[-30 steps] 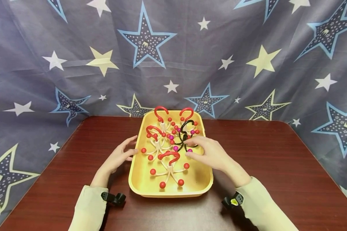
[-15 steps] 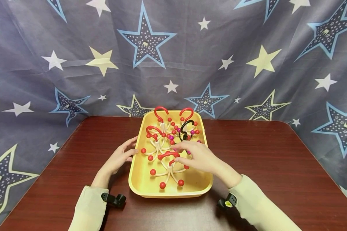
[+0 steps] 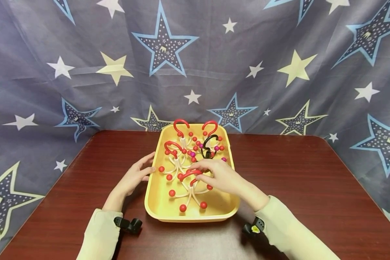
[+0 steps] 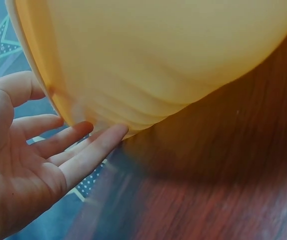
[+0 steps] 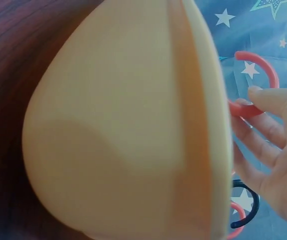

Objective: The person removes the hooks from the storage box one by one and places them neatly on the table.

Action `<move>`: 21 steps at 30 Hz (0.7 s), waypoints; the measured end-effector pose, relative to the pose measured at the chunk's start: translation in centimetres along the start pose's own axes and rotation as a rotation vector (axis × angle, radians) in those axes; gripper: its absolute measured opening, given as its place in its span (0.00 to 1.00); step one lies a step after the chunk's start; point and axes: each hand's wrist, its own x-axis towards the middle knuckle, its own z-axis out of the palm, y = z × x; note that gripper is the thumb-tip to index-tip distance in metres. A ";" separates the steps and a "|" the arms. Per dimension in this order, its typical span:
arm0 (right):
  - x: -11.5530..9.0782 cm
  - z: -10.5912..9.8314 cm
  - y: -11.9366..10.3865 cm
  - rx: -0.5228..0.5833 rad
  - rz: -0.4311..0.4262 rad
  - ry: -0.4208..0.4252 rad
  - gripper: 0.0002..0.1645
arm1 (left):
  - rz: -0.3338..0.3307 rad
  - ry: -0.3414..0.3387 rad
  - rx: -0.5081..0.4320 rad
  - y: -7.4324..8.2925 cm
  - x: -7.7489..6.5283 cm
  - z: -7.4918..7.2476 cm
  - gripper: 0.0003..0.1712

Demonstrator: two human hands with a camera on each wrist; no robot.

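Note:
In the head view my right hand point(image 3: 222, 175) reaches into a yellow tray point(image 3: 162, 213). Its thumb and fingers pinch the red hook of the nearest white multi-legged hook point(image 3: 191, 189), whose curved legs end in red balls. The right wrist view shows this red hook point(image 5: 272, 75) between thumb and fingers. My left hand point(image 3: 133, 177) rests against the tray's left side, thumb at the rim. Seen from the left wrist, its fingers point(image 4: 86, 157) lie loosely extended along the outer wall. A black hook point(image 3: 210, 142) with purple balls stands just behind my right hand, its lower part partly hidden.
Further red hooks on white legs stand in the tray: one at mid-left point(image 3: 175, 159), a back-left one point(image 3: 181, 126) and a back-right one point(image 3: 210, 127). The tray sits on a dark wooden table point(image 3: 295, 180). A star-patterned cloth point(image 3: 195, 72) hangs behind.
My right hand has moved from beside the black hook, left and toward me, to the nearest red hook. Over the last half second it shifts only slightly. The left hand stays at the tray.

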 end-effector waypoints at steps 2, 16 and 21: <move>0.1 -0.1 -0.1 0.023 0.008 -0.003 0.14 | -0.002 0.004 -0.005 0.1 0.0 0.0 0.35; 0.4 -1.4 -0.3 0.117 0.052 0.036 0.09 | 0.000 0.002 -0.005 0.0 0.0 0.0 0.35; 0.2 -2.8 -0.5 0.140 0.062 0.100 0.07 | -0.004 0.002 -0.007 0.1 -0.1 0.0 0.35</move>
